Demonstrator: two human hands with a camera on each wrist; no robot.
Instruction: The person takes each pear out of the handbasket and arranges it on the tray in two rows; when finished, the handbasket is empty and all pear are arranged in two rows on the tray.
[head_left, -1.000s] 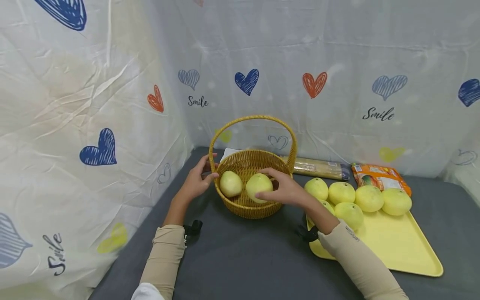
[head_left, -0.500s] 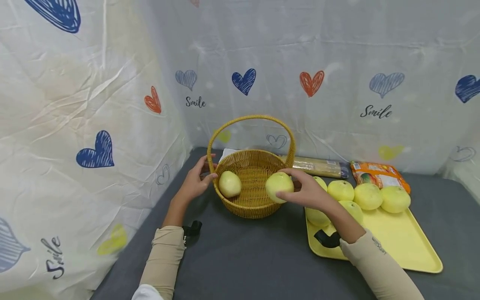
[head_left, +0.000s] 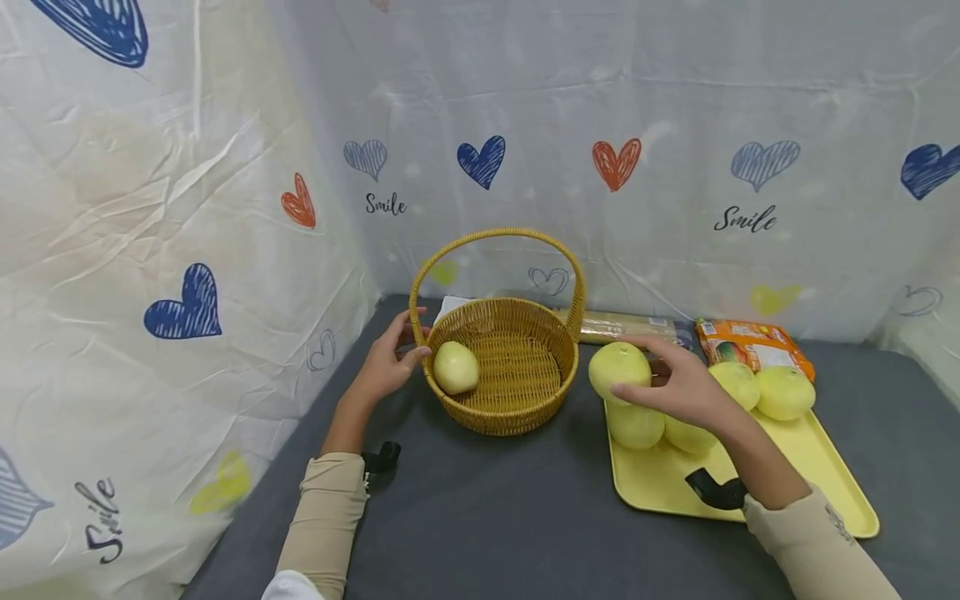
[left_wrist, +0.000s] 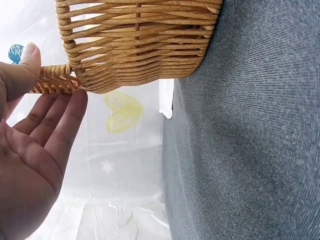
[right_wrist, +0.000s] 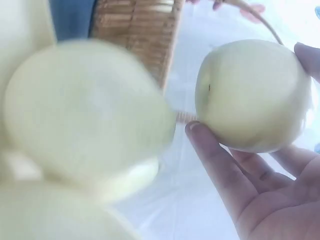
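My left hand (head_left: pixel 384 362) grips the foot of the handle (left_wrist: pixel 54 79) on the left side of a brown wicker basket (head_left: pixel 521 371); in the left wrist view the thumb is on one side of it and the fingers on the other. One round pale yellow-green fruit (head_left: pixel 456 367) lies inside the basket at the left. With fingers curled round it, my right hand (head_left: pixel 690 387) holds a similar fruit (head_left: pixel 618 372) over the left part of a yellow tray (head_left: pixel 652 490). Several more such fruits (head_left: pixel 783 392) sit on the tray, some partly hidden behind the hand.
Behind the tray lies an orange packet (head_left: pixel 765 346). A long clear-wrapped pack (head_left: pixel 630 327) lies to its left, near the back curtain (head_left: pixel 540 175). Something white (head_left: pixel 450 307) shows behind the basket. Grey cloth (head_left: pixel 510 508) covers the table.
My right hand has lifted a fruit out of the basket and carried it right to above the tray. The left hand has stayed at the basket handle.
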